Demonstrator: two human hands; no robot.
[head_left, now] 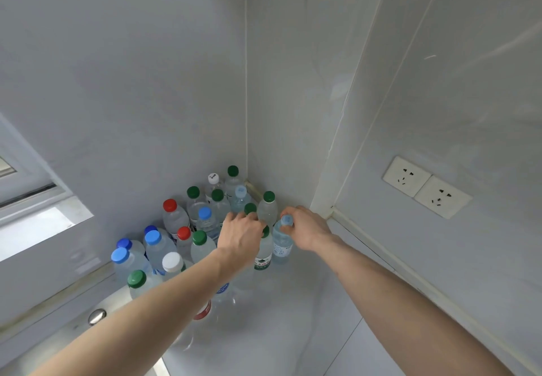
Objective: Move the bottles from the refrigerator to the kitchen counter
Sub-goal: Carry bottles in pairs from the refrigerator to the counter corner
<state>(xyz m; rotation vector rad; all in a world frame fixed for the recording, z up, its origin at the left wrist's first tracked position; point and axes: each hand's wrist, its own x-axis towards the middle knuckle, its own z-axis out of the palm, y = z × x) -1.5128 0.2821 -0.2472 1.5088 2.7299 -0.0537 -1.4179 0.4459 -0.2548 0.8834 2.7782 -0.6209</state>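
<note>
I see both hands at the bottle cluster packed into the wall corner of the pale bench (281, 311), tight to save room. Right hand (305, 229) pinches the light-blue cap of a clear plastic water bottle (282, 243), setting it at the cluster's edge. Left hand (241, 236) curls round the green-capped clear bottle (263, 254) beside it, likely to steady it.

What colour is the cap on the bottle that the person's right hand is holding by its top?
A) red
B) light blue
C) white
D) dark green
B: the right hand pinches the neck of a clear bottle whose pale blue cap shows between its fingers.
</note>
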